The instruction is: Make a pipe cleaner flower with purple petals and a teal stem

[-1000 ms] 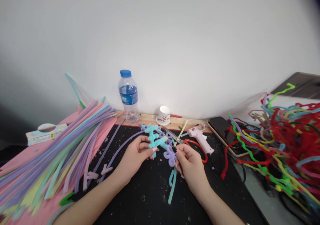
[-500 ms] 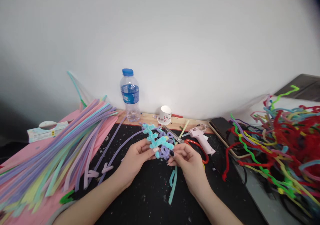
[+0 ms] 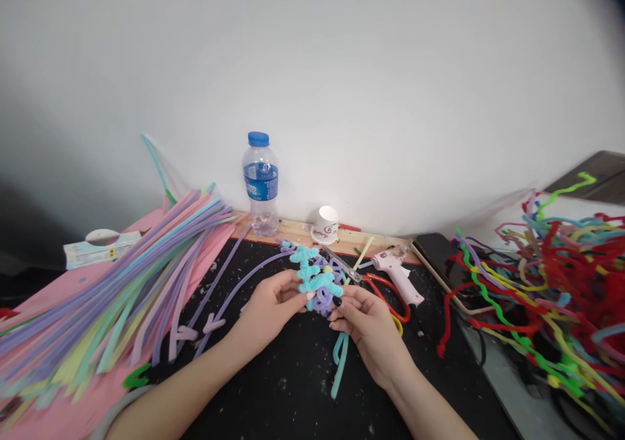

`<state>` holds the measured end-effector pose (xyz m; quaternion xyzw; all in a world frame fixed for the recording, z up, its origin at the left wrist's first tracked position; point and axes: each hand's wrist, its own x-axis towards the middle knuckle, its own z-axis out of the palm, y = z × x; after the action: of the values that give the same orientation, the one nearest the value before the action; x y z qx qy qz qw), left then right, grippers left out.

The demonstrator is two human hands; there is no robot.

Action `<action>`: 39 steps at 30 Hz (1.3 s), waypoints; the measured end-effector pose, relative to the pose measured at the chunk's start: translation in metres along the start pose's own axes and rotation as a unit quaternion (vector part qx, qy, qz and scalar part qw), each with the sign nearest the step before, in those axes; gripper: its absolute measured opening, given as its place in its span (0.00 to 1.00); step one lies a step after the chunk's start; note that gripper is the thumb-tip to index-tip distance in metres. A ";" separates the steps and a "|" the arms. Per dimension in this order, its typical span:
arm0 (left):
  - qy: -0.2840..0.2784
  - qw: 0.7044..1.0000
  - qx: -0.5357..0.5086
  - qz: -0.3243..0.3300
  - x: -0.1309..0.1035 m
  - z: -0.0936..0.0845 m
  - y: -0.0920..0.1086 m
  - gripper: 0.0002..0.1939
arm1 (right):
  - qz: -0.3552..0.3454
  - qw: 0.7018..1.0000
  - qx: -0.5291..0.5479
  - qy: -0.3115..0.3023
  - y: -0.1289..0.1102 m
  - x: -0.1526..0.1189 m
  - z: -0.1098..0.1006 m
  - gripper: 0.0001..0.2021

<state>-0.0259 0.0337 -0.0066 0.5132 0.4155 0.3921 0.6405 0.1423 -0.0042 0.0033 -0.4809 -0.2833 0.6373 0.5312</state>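
Both hands hold a fuzzy pipe-cleaner piece (image 3: 317,280) between them, turquoise on its upper left and purple with small loops on its lower right. My left hand (image 3: 273,306) pinches its left side between thumb and fingers. On the lower right side, my right hand (image 3: 368,323) grips the purple loops with thumb and fingertips. Behind the right hand lie scissors with red handles (image 3: 388,295), blades pointing up and left. A teal strip (image 3: 340,368) lies on the black mat just below the piece. Some of the piece is hidden by the fingers.
Pastel pipe cleaners (image 3: 146,271) are heaped at the left on pink sheeting. Along the wall stand a water bottle (image 3: 261,186) and a paper cup (image 3: 326,224). A pink glue gun (image 3: 399,276), a phone (image 3: 444,261) and tangled coloured stems (image 3: 576,284) are at the right.
The whole view has shifted slightly, so things appear a little further right. The piece is tilted a bit differently, with more of its turquoise part showing. Both hands keep their hold.
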 end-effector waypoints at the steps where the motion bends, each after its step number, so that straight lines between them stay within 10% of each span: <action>1: 0.001 1.000 -0.002 -0.007 0.000 0.000 0.000 0.12 | 0.002 1.000 0.002 -0.006 -0.001 0.000 0.000 0.11; 17: 0.024 0.999 -0.023 0.013 0.001 0.001 0.006 0.09 | -0.012 0.995 0.005 -0.100 0.004 0.002 -0.002 0.08; 39: 0.013 0.999 -0.037 -0.016 -0.001 0.002 0.006 0.11 | 0.045 0.997 0.029 -0.052 0.001 0.002 -0.003 0.07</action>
<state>-0.0245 0.0335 0.0000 0.4775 0.4171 0.4033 0.6598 0.1447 -0.0030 0.0009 -0.4440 -0.2699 0.6926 0.5003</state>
